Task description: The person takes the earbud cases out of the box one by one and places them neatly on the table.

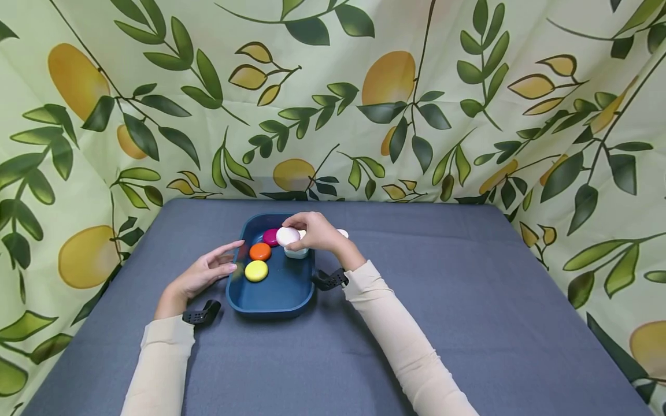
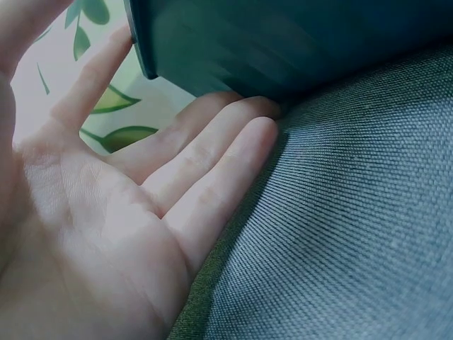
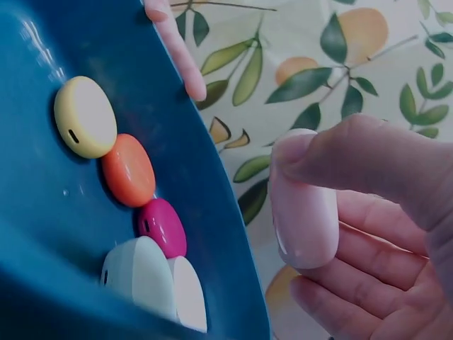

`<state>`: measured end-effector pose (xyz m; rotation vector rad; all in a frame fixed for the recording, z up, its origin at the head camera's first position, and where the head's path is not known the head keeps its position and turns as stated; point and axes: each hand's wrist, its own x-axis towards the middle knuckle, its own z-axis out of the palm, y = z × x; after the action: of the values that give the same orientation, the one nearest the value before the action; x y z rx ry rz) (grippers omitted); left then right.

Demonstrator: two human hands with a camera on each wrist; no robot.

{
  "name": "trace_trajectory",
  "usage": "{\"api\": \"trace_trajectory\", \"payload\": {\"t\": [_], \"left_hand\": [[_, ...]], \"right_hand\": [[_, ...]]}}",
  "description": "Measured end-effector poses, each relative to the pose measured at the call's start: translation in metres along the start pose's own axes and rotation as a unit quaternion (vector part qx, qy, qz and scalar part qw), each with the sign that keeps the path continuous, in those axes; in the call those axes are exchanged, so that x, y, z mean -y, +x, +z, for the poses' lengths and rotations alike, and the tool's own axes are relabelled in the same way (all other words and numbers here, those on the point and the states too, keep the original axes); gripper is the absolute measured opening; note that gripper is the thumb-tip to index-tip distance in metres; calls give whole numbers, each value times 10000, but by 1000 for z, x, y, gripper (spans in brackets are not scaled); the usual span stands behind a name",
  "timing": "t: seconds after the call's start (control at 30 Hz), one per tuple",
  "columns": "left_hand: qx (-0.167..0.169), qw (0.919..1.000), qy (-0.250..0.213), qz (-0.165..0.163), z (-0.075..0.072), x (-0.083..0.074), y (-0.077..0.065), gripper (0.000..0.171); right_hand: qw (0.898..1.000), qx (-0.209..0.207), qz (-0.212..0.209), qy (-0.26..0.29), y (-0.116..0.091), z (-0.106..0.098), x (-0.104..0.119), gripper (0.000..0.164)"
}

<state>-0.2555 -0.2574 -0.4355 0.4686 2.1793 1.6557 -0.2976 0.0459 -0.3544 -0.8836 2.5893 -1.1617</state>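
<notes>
My right hand (image 1: pixel 317 232) pinches a pale pink rounded piece (image 3: pixel 306 205) between thumb and fingers, above the blue tray (image 1: pixel 270 311). Inside the tray, a yellow disc (image 1: pixel 256 271), an orange disc (image 1: pixel 260 251) and a magenta disc (image 1: pixel 271 237) sit in a row. A mint-green rounded piece (image 3: pixel 141 276) and a white one (image 3: pixel 188 294) stand close to the magenta disc, partly hidden by the hand in the head view. Small dark slots show on some pieces. My left hand (image 1: pixel 207 271) touches the tray's left side with its fingers extended.
Grey-blue cloth (image 1: pixel 442 312) covers the table. A small white thing (image 1: pixel 343 233) shows just behind the right hand, mostly hidden. The leaf-and-fruit curtain (image 1: pixel 333 104) rises behind the table.
</notes>
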Motion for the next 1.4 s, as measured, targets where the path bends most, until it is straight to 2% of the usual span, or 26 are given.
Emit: {"api": "trace_trajectory", "payload": {"t": [0.17,0.3,0.43,0.67,0.97,1.27,1.4], "left_hand": [[12,10000,-46,54,1,0,0,62],[-4,10000,-37,-56,2,0,-1,62],[-14,9999,-26,-101,2,0,-1,63],[-17,9999,-38,-109,2,-1,-1,63],[26,9999,-75,-88,2,-1,-2,63],[60,9999,-39,-127,3,1,1,62],[-6,9999,27,-169,3,1,1,64]], "right_hand": [[9984,-529,-32,171,-13,-4,-13,46],[9958,-883,-93,235,-25,-8,-23,45],[9937,-1075,-96,294,-35,-13,-32,44],[9941,-1047,218,169,-49,-16,-50,44],[9933,-937,672,-90,-62,-8,-70,44],[9900,-844,1069,-368,-68,-3,-82,43],[9897,-827,1079,-453,-68,-2,-86,45]]}}
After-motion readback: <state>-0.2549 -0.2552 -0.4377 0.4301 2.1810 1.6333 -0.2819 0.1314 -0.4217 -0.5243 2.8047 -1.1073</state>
